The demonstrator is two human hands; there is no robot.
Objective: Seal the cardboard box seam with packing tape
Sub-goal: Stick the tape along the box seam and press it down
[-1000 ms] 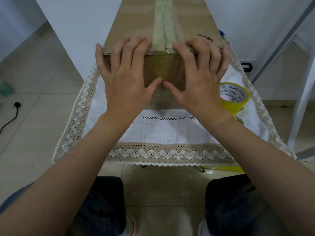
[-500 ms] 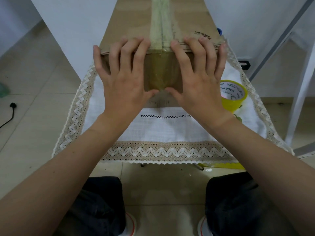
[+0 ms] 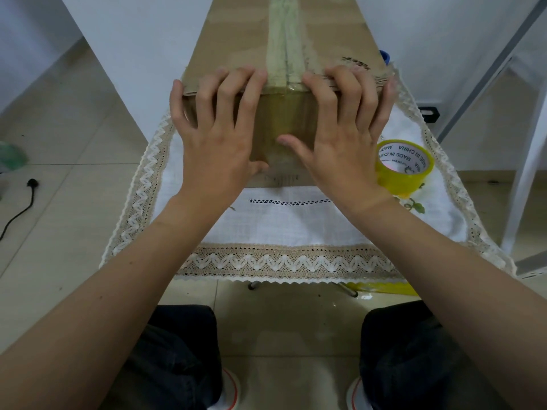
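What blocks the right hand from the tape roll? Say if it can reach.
Probably yes: the roll sits on the cloth right beside the right hand, nothing between them; it only needs to leave the box.

Box (image 3: 236,31) far end cut off; tape roll (image 3: 405,173) partly behind R hand (image 3: 343,143).
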